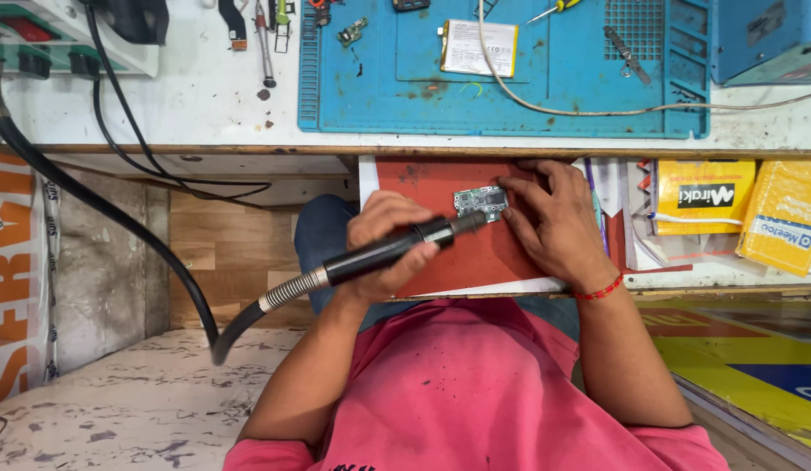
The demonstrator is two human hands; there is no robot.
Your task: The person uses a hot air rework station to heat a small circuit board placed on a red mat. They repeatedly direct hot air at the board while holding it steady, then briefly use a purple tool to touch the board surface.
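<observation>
My left hand (381, 228) grips a black pen-shaped handpiece (383, 253) with a metal spring collar and a black hose (100, 205) trailing off to the left. Its tip points right and touches the edge of a small green circuit board (479, 201). The board lies on a red pad (449, 262) on a pull-out shelf under the bench. My right hand (554, 222), with a red thread around the wrist, lies flat on the pad, its fingertips pressing the board's right edge.
Above, the white bench carries a blue work mat (510, 96) with a flat phone battery (479, 48), a beige cable (597, 111), tweezers and small parts. Yellow packets (711, 196) sit in the shelf at right. A white machine (47, 35) stands top left.
</observation>
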